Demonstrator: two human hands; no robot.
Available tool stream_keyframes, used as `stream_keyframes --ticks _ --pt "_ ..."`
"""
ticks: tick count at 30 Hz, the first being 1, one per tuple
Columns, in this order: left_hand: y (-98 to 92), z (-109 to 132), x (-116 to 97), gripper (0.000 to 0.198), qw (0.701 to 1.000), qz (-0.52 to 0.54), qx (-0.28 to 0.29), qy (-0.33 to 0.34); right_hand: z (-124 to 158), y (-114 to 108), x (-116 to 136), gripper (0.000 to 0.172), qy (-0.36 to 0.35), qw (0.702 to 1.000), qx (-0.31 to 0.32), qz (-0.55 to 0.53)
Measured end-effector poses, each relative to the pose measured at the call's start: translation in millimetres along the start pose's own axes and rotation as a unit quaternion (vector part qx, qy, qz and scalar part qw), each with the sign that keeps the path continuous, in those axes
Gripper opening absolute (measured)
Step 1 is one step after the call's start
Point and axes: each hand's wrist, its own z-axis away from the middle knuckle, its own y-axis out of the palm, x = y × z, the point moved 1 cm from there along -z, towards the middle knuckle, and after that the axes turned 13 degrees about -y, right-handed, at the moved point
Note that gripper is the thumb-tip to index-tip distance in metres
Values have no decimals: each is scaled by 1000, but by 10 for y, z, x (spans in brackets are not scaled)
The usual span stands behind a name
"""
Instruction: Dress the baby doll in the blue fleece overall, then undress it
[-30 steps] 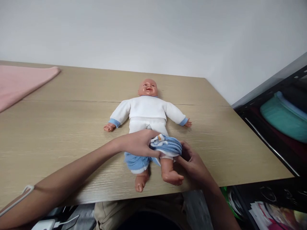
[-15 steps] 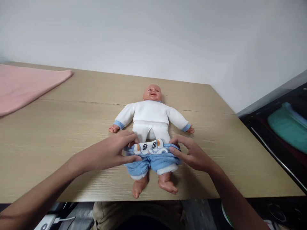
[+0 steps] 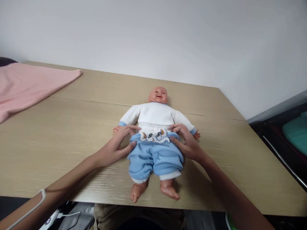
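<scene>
A baby doll (image 3: 155, 113) lies on its back on the table, head away from me, in a white top with blue cuffs. Blue fleece pants (image 3: 141, 163) with white hems cover its legs up to the hips, and the bare feet stick out. An embroidered face with eyes folds over at the waistband. My left hand (image 3: 120, 143) pinches the waistband at the left side. At the right side my right hand (image 3: 185, 142) grips it between thumb and fingers.
A pink cloth (image 3: 35, 83) lies at the table's (image 3: 72, 134) far left. Beyond the right edge is a dark rack with a teal item (image 3: 298, 132). A white device (image 3: 51, 218) with a cable sits below the front edge. A pale wall rises behind.
Both hands have pulled the pants up the doll's legs, from the thighs to the hips. The white cloth over the thighs is now covered. The view has shifted slightly.
</scene>
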Motion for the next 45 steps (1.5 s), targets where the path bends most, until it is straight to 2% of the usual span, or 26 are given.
stream_keyframes --ticks 3,7,11,18,21,24,27,31,33,35,38,41,43,45 --pt "81 -174 130 20 999 39 -10 -28 -1 62 -93 29 50 998 -46 13" --pt "236 -521 266 30 987 125 -58 -79 -136 167 -228 35 90 988 -128 -16" --pt "329 -744 312 35 977 174 -81 -90 -260 183 -312 39 117 978 -163 -59" --pt "215 -538 342 31 988 119 -28 -97 -65 81 -329 33 124 986 -108 10" --pt "203 -520 320 30 976 163 -29 -140 1 155 -375 36 171 972 -150 -67" --pt "239 -574 313 36 948 251 -44 -189 -18 265 -433 42 205 937 -210 -190" --pt "299 -643 348 47 921 330 -31 -204 -77 327 -445 45 232 909 -229 -261" --pt "357 -700 402 52 907 377 7 -186 -133 328 -409 48 254 901 -209 -284" --pt "355 -699 403 48 916 357 2 -182 -137 296 -402 48 249 902 -196 -294" --pt "319 -676 387 42 941 291 -25 -168 -124 220 -411 43 231 914 -172 -287" --pt "201 -612 366 33 985 116 -48 -119 -92 12 -443 27 183 958 -90 -200" --pt "36 -546 404 33 997 -21 6 -77 -65 -214 -476 20 150 982 13 -117" --pt "-70 -516 457 37 996 -40 59 -60 -54 -308 -491 23 152 981 58 -102" --pt "-147 -501 508 47 993 -27 95 -59 -42 -332 -498 27 170 979 73 -90"
